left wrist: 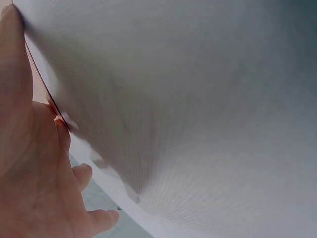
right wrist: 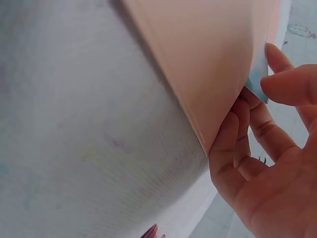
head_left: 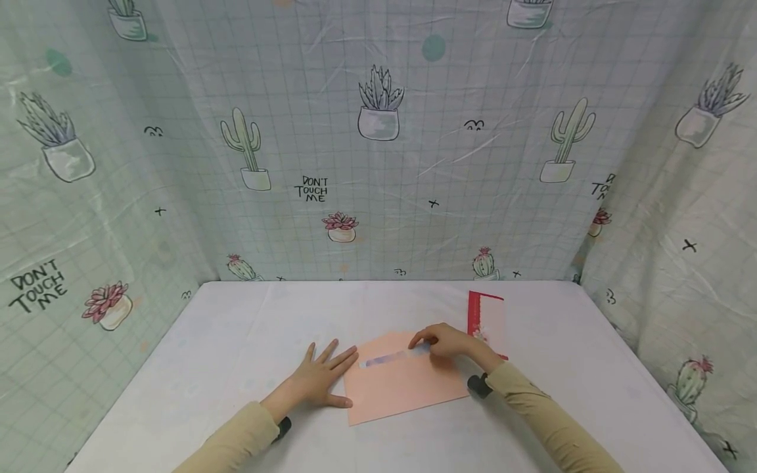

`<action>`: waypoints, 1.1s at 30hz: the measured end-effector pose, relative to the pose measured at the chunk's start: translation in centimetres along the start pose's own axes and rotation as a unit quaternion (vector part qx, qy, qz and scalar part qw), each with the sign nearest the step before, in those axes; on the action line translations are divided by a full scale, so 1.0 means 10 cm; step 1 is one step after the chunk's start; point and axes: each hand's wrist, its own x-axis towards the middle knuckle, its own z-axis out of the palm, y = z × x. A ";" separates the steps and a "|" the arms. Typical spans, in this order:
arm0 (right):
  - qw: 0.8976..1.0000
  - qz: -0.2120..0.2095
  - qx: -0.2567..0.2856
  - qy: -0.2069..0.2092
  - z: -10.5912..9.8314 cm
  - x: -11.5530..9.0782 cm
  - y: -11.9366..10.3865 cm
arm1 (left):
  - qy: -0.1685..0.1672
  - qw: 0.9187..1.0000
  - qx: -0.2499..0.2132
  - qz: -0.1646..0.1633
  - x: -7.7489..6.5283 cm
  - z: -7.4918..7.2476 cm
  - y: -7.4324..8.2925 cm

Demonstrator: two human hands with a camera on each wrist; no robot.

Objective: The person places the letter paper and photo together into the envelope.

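A peach-pink envelope (head_left: 402, 387) lies on the white table, its flap folded out toward the back. Along its opening shows a narrow strip of a blue-and-purple card (head_left: 384, 359); the rest of it is hidden inside. My right hand (head_left: 447, 341) is at the envelope's right end. In the right wrist view, its thumb and index finger pinch the card's blue corner (right wrist: 257, 79), while the other fingers touch the envelope's corner (right wrist: 208, 134). With fingers spread, my left hand (head_left: 319, 378) rests at the envelope's left edge, fingertips and thumb touching it.
Behind my right forearm lies a red-and-white card (head_left: 493, 315) with a floral print, partly covered by the arm. The white table (head_left: 266, 322) is enclosed at the back and sides by a cactus-print curtain (head_left: 378, 197).
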 end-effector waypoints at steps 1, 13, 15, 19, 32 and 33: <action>1.000 -0.001 -0.002 -0.002 0.00 0.00 0.00 | 0.000 1.000 0.000 0.000 0.00 0.00 0.00; 1.000 -0.024 -0.012 -0.017 -0.01 -0.01 0.00 | -0.005 1.000 -0.004 -0.005 0.00 -0.02 0.01; 0.999 -0.029 -0.003 -0.018 -0.02 -0.02 0.01 | -0.005 1.000 -0.003 -0.005 -0.01 -0.02 0.01; 0.999 -0.034 0.018 -0.020 -0.03 -0.03 0.04 | -0.004 1.000 -0.003 -0.003 -0.02 -0.04 0.02; 0.998 -0.038 0.043 -0.032 -0.06 -0.06 0.11 | -0.008 1.000 -0.016 0.000 -0.02 -0.06 0.03; 0.998 -0.038 0.042 -0.031 -0.06 -0.07 0.11 | -0.009 1.000 -0.017 -0.001 -0.02 -0.06 0.03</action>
